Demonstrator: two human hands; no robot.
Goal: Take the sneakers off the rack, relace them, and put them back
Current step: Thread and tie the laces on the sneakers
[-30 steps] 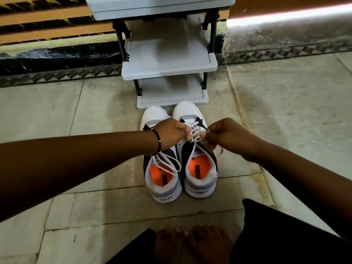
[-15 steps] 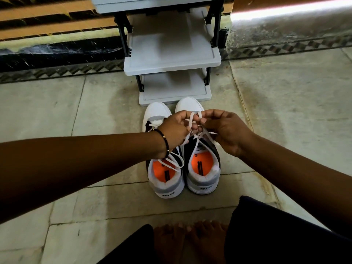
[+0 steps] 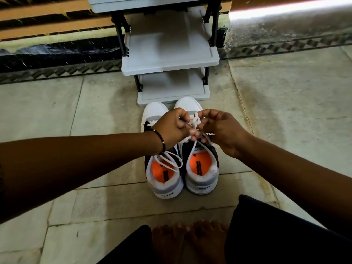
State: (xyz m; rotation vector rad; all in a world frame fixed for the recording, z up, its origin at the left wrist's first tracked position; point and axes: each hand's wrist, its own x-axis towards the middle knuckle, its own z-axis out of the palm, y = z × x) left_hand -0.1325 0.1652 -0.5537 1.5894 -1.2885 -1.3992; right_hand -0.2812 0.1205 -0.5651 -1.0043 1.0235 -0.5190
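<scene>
Two white, grey and black sneakers with orange insoles stand side by side on the floor, heels toward me: the left sneaker (image 3: 164, 180) and the right sneaker (image 3: 202, 174). My left hand (image 3: 174, 128) and my right hand (image 3: 222, 130) meet above the right sneaker's tongue, each pinching its white lace (image 3: 195, 122). A strand of that lace runs down toward the shoe's opening. The left sneaker's lace loops (image 3: 169, 161) lie loose over its opening. The grey shoe rack (image 3: 170, 67) stands just beyond the toes, its visible shelves bare.
Stone floor tiles (image 3: 76, 121) spread on both sides of the shoes. A patterned border and the wall (image 3: 57, 54) run behind the rack. My bare feet (image 3: 188, 241) and dark trouser legs fill the bottom edge.
Both hands have drawn together and lifted slightly over the right sneaker, bunching the lace between the fingertips. The view has tilted a little downward.
</scene>
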